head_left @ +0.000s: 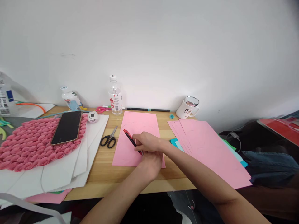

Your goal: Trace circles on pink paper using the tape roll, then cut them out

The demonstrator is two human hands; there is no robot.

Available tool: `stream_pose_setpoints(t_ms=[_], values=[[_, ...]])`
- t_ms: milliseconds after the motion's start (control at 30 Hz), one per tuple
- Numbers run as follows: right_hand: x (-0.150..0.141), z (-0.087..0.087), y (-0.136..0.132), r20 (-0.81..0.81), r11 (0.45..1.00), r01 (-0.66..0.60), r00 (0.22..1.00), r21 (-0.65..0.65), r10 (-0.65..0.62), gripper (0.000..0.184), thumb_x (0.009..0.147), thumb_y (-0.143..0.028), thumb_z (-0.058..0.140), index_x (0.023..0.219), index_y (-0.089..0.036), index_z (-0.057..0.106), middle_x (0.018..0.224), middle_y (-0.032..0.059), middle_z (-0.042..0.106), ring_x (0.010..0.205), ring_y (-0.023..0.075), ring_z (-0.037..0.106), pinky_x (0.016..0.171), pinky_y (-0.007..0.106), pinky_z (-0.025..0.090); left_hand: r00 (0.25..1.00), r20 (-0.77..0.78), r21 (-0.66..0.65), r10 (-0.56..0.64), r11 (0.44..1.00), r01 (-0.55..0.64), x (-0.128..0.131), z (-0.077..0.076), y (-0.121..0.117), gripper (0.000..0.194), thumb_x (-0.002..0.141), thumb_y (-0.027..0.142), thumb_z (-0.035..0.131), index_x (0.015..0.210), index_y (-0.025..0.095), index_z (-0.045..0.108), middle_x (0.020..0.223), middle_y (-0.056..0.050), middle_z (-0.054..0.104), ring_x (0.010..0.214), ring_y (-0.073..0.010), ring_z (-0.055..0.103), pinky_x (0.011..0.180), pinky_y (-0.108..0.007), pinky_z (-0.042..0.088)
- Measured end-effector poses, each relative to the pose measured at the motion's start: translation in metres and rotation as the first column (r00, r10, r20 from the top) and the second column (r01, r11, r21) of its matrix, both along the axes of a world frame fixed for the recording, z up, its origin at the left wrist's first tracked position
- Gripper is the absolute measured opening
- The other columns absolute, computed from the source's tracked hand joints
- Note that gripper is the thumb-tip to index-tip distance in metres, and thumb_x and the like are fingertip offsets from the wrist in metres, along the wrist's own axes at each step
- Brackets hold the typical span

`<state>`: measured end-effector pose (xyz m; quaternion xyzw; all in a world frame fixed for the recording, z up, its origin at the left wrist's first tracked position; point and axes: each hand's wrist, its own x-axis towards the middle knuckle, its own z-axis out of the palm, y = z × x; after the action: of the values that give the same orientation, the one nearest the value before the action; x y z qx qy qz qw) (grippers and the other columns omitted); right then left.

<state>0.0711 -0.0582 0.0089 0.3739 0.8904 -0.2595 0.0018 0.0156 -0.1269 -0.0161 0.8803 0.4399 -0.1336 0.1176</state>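
Pen (130, 138), red and black, slants in the right hand (147, 142), over the pink sheet (127, 155) on the counter (100, 165). Scissors (109, 140) lie just left of the sheet; a bottle (115, 100) and black markers (147, 109) stand and lie beyond it, near the wall (149, 56). A mug (187, 107) and pink stack (207, 149) are on the right, a phone (67, 127) on pink rolls (30, 140) at left. Fingers of the right hand close round the pen, its forearm crossing above the left hand (152, 165), whose fingers are mostly hidden, so its grip cannot be told. Bare wood flanks the sheet; the counter's front edge passes beneath both forearms.
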Motion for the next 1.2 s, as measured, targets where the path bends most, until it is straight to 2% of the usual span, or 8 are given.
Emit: stream_pose_setpoints(t_ms=[200,333,533,633,767,933,1067,1200], values=[[0.006,-0.013,0.014,-0.131,0.993,0.111,0.986,0.043,-0.104,0.014,0.077,-0.017,0.061,0.086,-0.02,0.051,0.072,0.0004,0.067,0.066,0.0143,0.059,0.058,0.023,0.039,1.0,-0.005,0.045,0.011,0.999,-0.011,0.001,0.01,-0.004,0.067,0.068,0.003,0.05,0.133,0.005,0.033,0.137,-0.027,0.04,0.124,-0.0422,0.038,0.096,-0.059,0.033],[0.021,-0.02,0.018,-0.329,0.947,0.321,0.893,-0.011,-0.307,0.017,0.076,-0.021,0.064,0.083,-0.021,0.049,0.069,-0.0016,0.066,0.061,0.0134,0.059,0.058,0.024,0.043,0.999,0.054,0.092,-0.005,0.996,0.0,-0.006,0.01,-0.002,0.046,0.074,0.003,0.045,0.121,0.007,0.044,0.127,-0.024,0.049,0.122,-0.0381,0.04,0.096,-0.054,0.033],[0.061,-0.026,-0.012,-0.722,0.663,0.684,0.29,-0.303,-0.629,0.029,0.077,-0.044,0.062,0.08,-0.02,0.048,0.065,-0.0002,0.062,0.057,0.015,0.063,0.057,0.028,0.052,0.958,0.28,0.121,-0.068,0.992,0.035,-0.031,-0.002,0.005,0.037,0.074,-0.004,0.033,0.102,0.014,0.048,0.114,-0.012,0.053,0.105,-0.0235,0.049,0.088,-0.038,0.043],[0.077,-0.038,-0.043,-0.77,0.616,0.71,0.166,-0.34,-0.616,0.027,0.08,-0.045,0.059,0.086,-0.019,0.055,0.065,0.0,0.063,0.061,0.0159,0.065,0.065,0.031,0.055,0.944,0.328,0.087,-0.045,0.996,0.018,-0.039,-0.007,0.003,0.04,0.074,-0.007,0.028,0.101,0.014,0.048,0.114,-0.012,0.052,0.11,-0.024,0.047,0.094,-0.041,0.041],[0.088,-0.061,-0.084,-0.746,0.597,0.745,0.208,-0.299,-0.633,0.024,0.083,-0.042,0.056,0.089,-0.019,0.058,0.088,0.0071,0.07,0.083,0.0206,0.068,0.079,0.037,0.054,0.906,0.412,0.084,-0.098,0.994,0.07,-0.043,-0.014,0.001,0.028,0.079,-0.003,0.033,0.092,0.015,0.05,0.107,-0.012,0.054,0.115,-0.0268,0.044,0.097,-0.045,0.039],[0.091,-0.07,-0.114,-0.651,0.708,0.701,0.498,-0.088,-0.573,0.016,0.081,-0.031,0.058,0.091,-0.02,0.052,0.106,0.0103,0.067,0.097,0.0246,0.065,0.086,0.043,0.051,0.779,0.627,0.021,-0.002,1.0,-0.015,-0.047,-0.03,0.004,0.013,0.089,0.017,0.043,0.076,0.019,0.046,0.104,-0.01,0.055,0.112,-0.0254,0.049,0.09,-0.042,0.046],[0.092,-0.064,-0.119,-0.554,0.793,0.602,0.694,0.095,-0.46,0.01,0.082,-0.023,0.056,0.091,-0.021,0.051,0.112,0.0115,0.064,0.107,0.0261,0.06,0.087,0.045,0.05,0.475,0.864,-0.081,0.166,0.977,-0.195,-0.061,-0.03,0.01,0.014,0.092,0.025,0.037,0.082,0.021,0.046,0.119,-0.009,0.055,0.127,-0.0214,0.042,0.101,-0.039,0.04],[0.091,-0.063,-0.113,-0.463,0.801,0.563,0.776,0.204,-0.428,0.02,0.081,-0.024,0.06,0.098,-0.021,0.051,0.118,0.014,0.059,0.118,0.0295,0.052,0.092,0.048,0.048,0.205,0.927,-0.172,0.313,0.843,-0.509,-0.086,-0.022,0.02,0.019,0.09,0.038,0.038,0.089,0.021,0.047,0.119,-0.01,0.059,0.121,-0.0222,0.05,0.101,-0.041,0.039]])
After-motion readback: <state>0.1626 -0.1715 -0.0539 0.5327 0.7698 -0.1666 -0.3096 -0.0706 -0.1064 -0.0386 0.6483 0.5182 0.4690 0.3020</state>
